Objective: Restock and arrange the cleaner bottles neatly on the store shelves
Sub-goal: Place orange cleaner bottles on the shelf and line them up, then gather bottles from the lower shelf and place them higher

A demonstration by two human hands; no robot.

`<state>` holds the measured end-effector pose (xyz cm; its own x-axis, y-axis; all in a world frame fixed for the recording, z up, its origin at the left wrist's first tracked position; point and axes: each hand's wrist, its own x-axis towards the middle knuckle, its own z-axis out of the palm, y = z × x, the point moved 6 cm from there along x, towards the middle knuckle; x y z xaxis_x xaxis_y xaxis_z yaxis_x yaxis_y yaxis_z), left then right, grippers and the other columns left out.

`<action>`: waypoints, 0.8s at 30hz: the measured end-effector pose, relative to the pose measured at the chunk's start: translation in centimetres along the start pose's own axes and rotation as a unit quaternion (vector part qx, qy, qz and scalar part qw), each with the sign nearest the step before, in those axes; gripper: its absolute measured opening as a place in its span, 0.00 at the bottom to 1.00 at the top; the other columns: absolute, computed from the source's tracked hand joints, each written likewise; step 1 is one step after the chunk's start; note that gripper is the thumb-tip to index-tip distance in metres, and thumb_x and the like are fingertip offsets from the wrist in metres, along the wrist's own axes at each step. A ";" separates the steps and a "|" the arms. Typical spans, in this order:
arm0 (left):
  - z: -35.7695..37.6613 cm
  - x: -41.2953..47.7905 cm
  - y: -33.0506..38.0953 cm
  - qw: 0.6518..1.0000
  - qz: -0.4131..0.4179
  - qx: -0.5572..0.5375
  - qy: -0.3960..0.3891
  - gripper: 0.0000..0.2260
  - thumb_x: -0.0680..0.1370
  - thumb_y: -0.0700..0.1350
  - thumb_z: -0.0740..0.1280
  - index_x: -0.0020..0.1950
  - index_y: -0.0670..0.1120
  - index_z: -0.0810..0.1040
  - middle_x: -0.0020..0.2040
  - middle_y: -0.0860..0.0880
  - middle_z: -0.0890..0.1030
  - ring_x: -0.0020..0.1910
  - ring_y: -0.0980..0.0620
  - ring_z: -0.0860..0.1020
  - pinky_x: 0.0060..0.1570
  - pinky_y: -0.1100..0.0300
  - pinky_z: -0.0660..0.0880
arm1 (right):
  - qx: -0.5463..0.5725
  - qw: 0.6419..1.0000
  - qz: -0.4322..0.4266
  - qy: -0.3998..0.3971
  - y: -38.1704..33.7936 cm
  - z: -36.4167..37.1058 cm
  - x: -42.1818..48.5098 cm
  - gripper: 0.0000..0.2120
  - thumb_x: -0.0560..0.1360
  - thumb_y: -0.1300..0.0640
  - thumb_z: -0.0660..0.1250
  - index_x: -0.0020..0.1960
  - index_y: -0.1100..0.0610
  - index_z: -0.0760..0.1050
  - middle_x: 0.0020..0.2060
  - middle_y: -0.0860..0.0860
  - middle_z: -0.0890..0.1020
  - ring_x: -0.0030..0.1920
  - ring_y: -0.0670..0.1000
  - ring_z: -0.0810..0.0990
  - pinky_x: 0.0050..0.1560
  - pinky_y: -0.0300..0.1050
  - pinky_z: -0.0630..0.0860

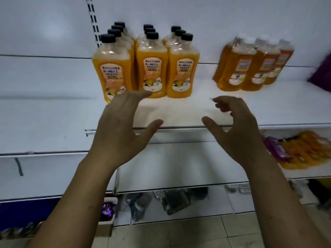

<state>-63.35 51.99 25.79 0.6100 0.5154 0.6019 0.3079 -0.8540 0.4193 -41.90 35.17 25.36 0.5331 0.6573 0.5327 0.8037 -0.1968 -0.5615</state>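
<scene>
1. Neither hand holds anything. The left hand has its fingers nearly straight and its thumb spread wide. The right hand has loosely curled fingers with the thumb out.
2. The black-capped orange bottles stand upright on the shelf in 3 rows running front to back: 4 in the left row and 3 in each of the others, labels facing out.
3. A second group, the amber bottles with pale caps, stands well apart to the right and is too blurred to count surely.
4. The left fingertips lie in front of the bases of the left and middle front bottles. Whether they touch cannot be told.
5. The step in hand looks like squaring the fronts. The left front bottle seems to sit slightly forward of its 2 neighbours.
6. To do it well, push low on the body with flat fingers, not at the cap, since tall narrow bottles tip easily.
7. Use the right hand to steady the right-hand row while the left row slides back, keeping labels forward and rows touching.
</scene>
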 end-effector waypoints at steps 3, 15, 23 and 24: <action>2.0 -0.6 3.0 0.998 0.013 0.025 -0.057 0.33 0.75 0.68 0.65 0.76 0.53 0.70 0.73 0.50 0.76 0.70 0.47 0.75 0.67 0.46 0.74 | -0.014 1.000 0.005 -0.007 2.0 -2.7 -3.1 0.26 0.76 0.44 0.73 0.70 0.52 0.73 0.61 0.49 0.78 0.61 0.49 0.77 0.62 0.44 0.76; 16.3 -4.5 20.4 0.980 0.090 0.025 -0.174 0.34 0.77 0.72 0.62 0.79 0.57 0.66 0.77 0.51 0.73 0.74 0.45 0.72 0.71 0.41 0.70 | -0.117 0.983 0.138 -0.011 13.9 -20.7 -20.5 0.28 0.76 0.39 0.72 0.72 0.45 0.70 0.64 0.46 0.75 0.63 0.49 0.74 0.62 0.54 0.77; 26.8 -5.9 32.8 0.958 0.167 -0.021 -0.234 0.33 0.77 0.74 0.59 0.75 0.56 0.70 0.72 0.52 0.77 0.70 0.47 0.75 0.68 0.43 0.71 | -0.163 0.962 0.215 0.037 21.3 -30.7 -27.1 0.28 0.75 0.38 0.72 0.72 0.43 0.69 0.59 0.41 0.73 0.60 0.44 0.74 0.61 0.52 0.78; 27.9 -5.8 33.7 0.955 0.174 -0.026 -0.237 0.33 0.76 0.73 0.60 0.74 0.56 0.70 0.71 0.53 0.78 0.69 0.47 0.76 0.67 0.44 0.71 | -0.168 0.959 0.224 0.040 22.3 -31.4 -27.3 0.28 0.75 0.39 0.72 0.72 0.43 0.69 0.60 0.42 0.74 0.61 0.45 0.74 0.61 0.53 0.78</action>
<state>-36.12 18.30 17.46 0.9348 0.1006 0.3408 -0.0027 -0.9570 0.2901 -30.28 -9.98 18.19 0.8521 0.3972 0.3407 0.5227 -0.6776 -0.5173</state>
